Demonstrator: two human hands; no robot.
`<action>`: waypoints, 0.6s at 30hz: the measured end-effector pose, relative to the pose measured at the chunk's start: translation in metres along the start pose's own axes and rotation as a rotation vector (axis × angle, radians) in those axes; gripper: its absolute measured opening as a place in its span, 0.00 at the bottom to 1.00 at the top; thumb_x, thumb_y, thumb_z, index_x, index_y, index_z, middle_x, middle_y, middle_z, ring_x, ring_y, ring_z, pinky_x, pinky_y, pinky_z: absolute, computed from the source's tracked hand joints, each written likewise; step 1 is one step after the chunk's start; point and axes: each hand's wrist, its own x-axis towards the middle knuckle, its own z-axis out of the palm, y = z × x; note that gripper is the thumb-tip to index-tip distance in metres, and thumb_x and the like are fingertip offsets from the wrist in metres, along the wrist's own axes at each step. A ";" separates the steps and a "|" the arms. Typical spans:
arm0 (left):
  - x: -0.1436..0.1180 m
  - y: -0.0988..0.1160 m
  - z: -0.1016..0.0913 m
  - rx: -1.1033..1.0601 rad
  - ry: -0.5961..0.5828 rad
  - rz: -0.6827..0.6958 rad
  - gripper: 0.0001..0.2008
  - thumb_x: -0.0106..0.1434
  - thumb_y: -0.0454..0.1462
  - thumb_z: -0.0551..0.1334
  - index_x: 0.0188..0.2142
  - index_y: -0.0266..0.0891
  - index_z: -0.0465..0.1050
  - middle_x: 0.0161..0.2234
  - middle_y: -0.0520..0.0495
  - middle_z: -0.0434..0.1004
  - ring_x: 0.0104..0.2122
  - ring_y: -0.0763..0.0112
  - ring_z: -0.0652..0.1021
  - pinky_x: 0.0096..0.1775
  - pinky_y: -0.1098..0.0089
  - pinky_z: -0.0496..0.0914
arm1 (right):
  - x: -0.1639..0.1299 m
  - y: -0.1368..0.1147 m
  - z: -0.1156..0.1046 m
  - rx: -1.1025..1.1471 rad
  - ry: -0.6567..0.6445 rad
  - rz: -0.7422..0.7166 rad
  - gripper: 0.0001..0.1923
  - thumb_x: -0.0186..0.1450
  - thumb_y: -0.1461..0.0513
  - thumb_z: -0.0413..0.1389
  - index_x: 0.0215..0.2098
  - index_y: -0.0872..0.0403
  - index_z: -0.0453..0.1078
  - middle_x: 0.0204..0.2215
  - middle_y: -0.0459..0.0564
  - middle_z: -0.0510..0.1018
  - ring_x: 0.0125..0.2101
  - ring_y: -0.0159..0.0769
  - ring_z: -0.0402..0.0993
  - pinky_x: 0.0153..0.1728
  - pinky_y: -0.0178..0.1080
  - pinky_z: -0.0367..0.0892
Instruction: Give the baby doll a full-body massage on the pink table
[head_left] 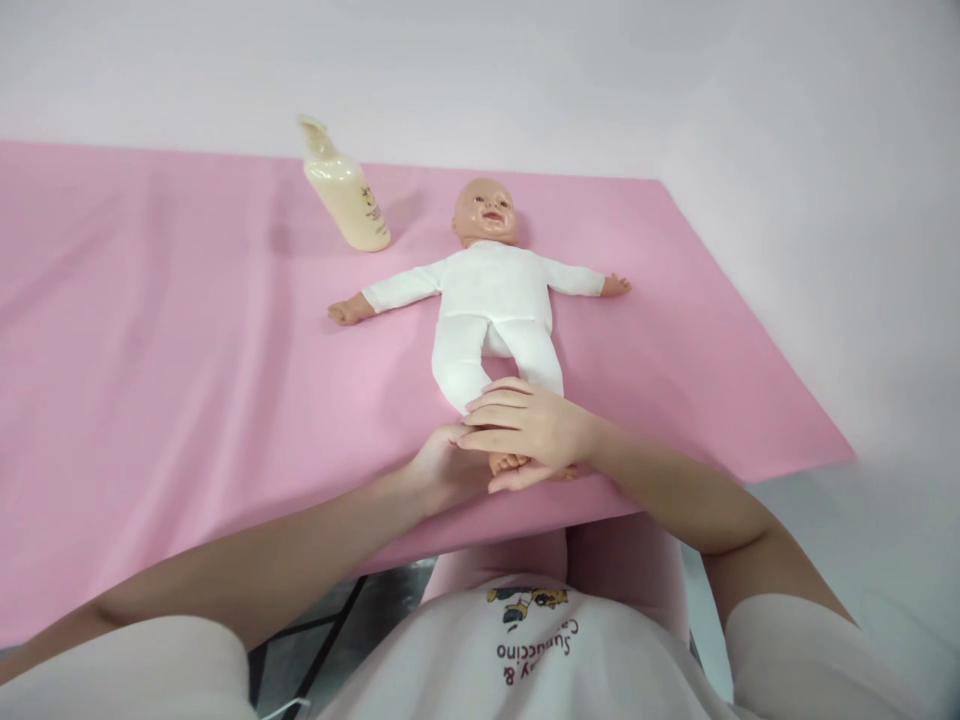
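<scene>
A baby doll (493,280) with a white cloth body lies on its back on the pink table cover, arms spread and feet toward me. My right hand (536,425) rests across the doll's lower legs. Its fingers reach over one ankle, and the thumb lies below the bare foot (508,462), so the foot sits between them. From the left, my left hand (448,470) cups the same foot at its side, touching my right fingertips. Most of the left fingers are hidden behind the foot and right hand. The other foot shows partly under my right wrist.
A pump bottle (349,205) of pale yellow liquid stands left of the doll's head. The pink cover (187,350) has soft folds on the left. Its right edge slants toward me, and a pale wall (480,80) rises behind.
</scene>
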 end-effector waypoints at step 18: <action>0.004 0.001 0.007 -0.035 -0.078 -0.058 0.20 0.53 0.33 0.57 0.46 0.32 0.73 0.43 0.41 0.80 0.50 0.55 0.76 0.56 0.56 0.60 | -0.001 0.000 0.001 -0.037 -0.039 0.007 0.19 0.69 0.58 0.48 0.54 0.55 0.69 0.48 0.53 0.76 0.54 0.40 0.66 0.57 0.48 0.61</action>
